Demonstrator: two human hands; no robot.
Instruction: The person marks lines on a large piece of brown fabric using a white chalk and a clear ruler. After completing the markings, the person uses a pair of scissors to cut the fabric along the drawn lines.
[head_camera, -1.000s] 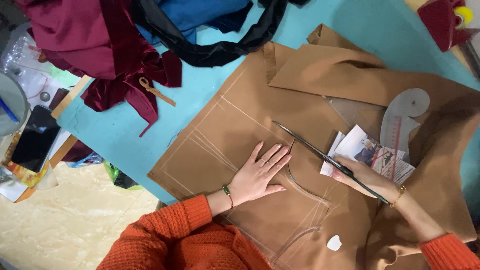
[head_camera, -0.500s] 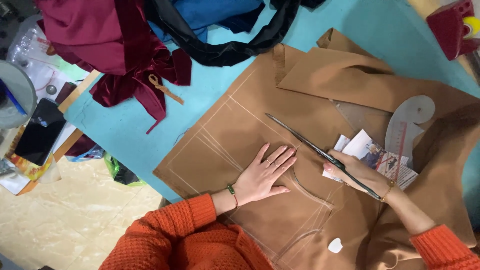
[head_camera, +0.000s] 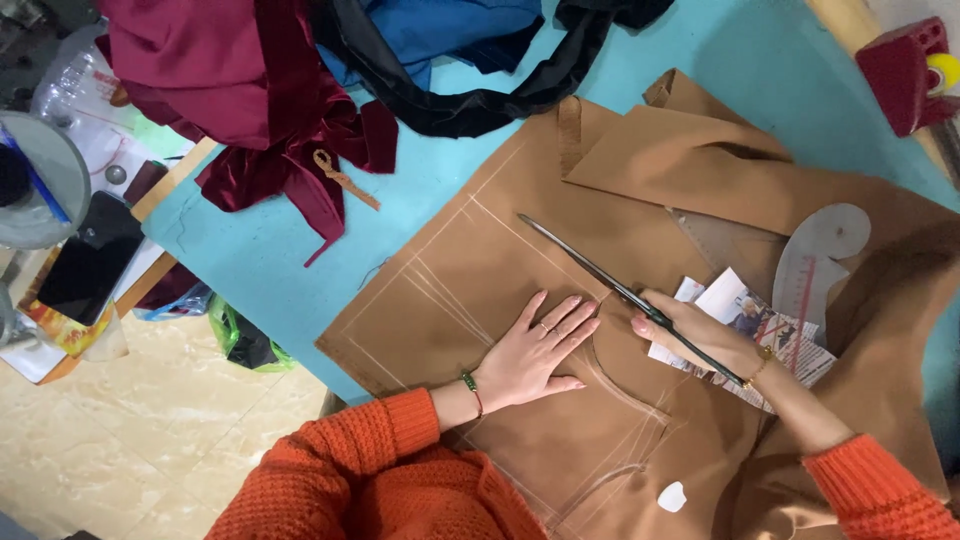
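From the head camera I see my left hand (head_camera: 535, 352) spread open, flat on the chalk-marked brown fabric (head_camera: 470, 270) on the turquoise table (head_camera: 280, 270); my right hand (head_camera: 700, 335) grips long dark scissors (head_camera: 620, 290), blades closed, pointing far-left across the cloth, over printed papers (head_camera: 750, 320)

Your single head-worn camera looks steeply down from close above the turquoise cutting table (head_camera: 300, 260), floor at near left.

Heaped at upper left: maroon velvet cloth (head_camera: 230, 90), blue fabric (head_camera: 450, 30), black strap (head_camera: 480, 105). At far left, a dark phone (head_camera: 85, 265). In the upper right corner, a red block (head_camera: 900, 70).
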